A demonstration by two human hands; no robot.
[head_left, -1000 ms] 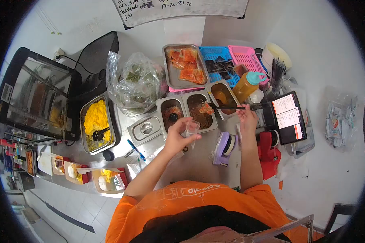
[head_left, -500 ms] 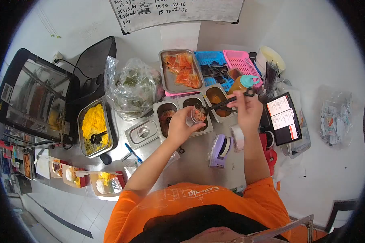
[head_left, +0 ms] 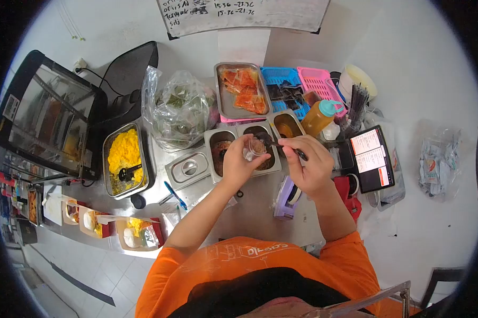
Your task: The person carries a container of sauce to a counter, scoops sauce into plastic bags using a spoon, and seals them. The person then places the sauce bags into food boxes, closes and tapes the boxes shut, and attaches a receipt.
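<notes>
My left hand [head_left: 238, 165] grips a small clear plastic cup [head_left: 255, 147] above the steel food containers [head_left: 271, 168]. Its fingers wrap round the cup's side. In my right hand [head_left: 312, 168] is a black spoon [head_left: 299, 153], its handle held between thumb and fingers. The spoon's head points left at the cup's mouth; the cup partly hides what lies on it. Reddish chopped food shows in the left container, where another dark utensil rests. Left of these lies a steel lid [head_left: 188, 168]. Right behind the cup stands a container of brown sauce [head_left: 285, 129].
A pan of yellow scrambled egg [head_left: 124, 147] and several filled food boxes [head_left: 138, 234] are at left. Behind stand a plastic bag of greens [head_left: 178, 114] and a tray of orange packets [head_left: 243, 91]. A sauce bottle [head_left: 317, 119], purple tape dispenser [head_left: 288, 199] and tablet [head_left: 371, 158] are at right.
My right hand has come lower and further left, and the spoon's handle now slopes down towards me. My left hand still holds the cup over the containers. The view has shifted slightly.
</notes>
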